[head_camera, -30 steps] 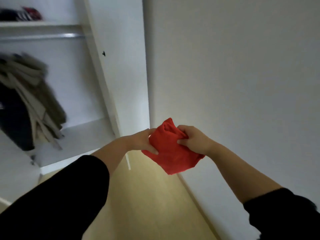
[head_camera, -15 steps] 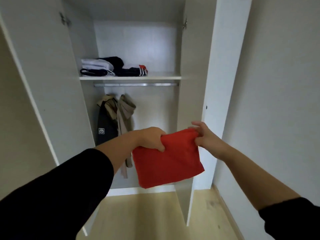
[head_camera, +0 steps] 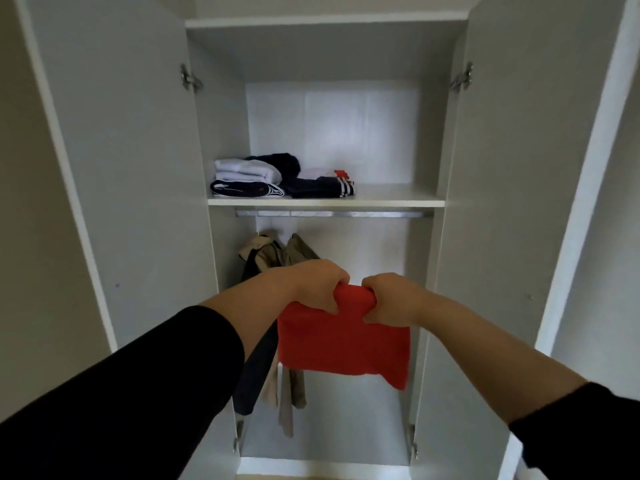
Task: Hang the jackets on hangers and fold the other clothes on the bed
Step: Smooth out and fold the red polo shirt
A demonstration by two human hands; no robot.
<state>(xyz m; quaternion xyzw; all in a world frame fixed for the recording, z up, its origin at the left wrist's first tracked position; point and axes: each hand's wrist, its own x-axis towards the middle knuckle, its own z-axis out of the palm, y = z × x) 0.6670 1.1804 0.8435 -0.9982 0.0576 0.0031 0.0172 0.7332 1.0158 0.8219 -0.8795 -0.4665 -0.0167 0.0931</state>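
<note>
I hold a folded red garment (head_camera: 343, 344) in front of an open white wardrobe. My left hand (head_camera: 317, 287) grips its top edge on the left, and my right hand (head_camera: 389, 299) grips the top edge on the right, fists close together. The cloth hangs down below both hands. Behind it, beige and dark jackets (head_camera: 273, 258) hang from the metal rail (head_camera: 332, 213), partly hidden by my left arm and the red cloth. Folded white and dark clothes (head_camera: 277, 178) lie on the left half of the shelf (head_camera: 394, 201).
The wardrobe's left door (head_camera: 114, 168) and right door (head_camera: 519, 168) stand swung open on either side of me. The right half of the shelf is bare. The wardrobe floor (head_camera: 332, 441) shows below the jackets.
My view swung from the wall to face the wardrobe head-on and closer. My hands moved together on the red garment's top edge and both now grip it in fists.
</note>
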